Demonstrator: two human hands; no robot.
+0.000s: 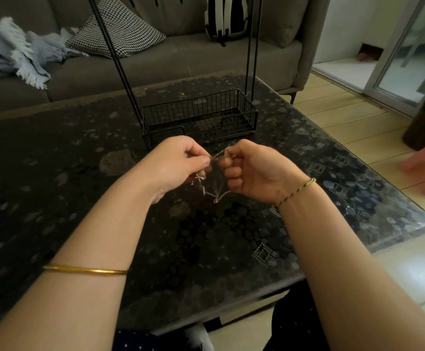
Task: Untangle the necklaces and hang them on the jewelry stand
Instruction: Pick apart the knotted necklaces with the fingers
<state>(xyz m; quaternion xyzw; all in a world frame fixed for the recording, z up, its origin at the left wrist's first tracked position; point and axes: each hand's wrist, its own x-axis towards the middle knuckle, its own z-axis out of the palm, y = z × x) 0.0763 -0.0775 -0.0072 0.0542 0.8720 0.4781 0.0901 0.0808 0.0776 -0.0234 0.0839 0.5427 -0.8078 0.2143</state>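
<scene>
Left hand (178, 163) and right hand (250, 171) are pinching the thin tangled gold and silver chain necklaces (207, 184) between fingertips — best teasing apart gently, not yanking.

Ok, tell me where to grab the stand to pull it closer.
Take the stand low on its right upright, coming in from the right. The rods there are thin and easy to clasp, and that side faces open table. A low grip should keep the tall frame from tipping.
</scene>
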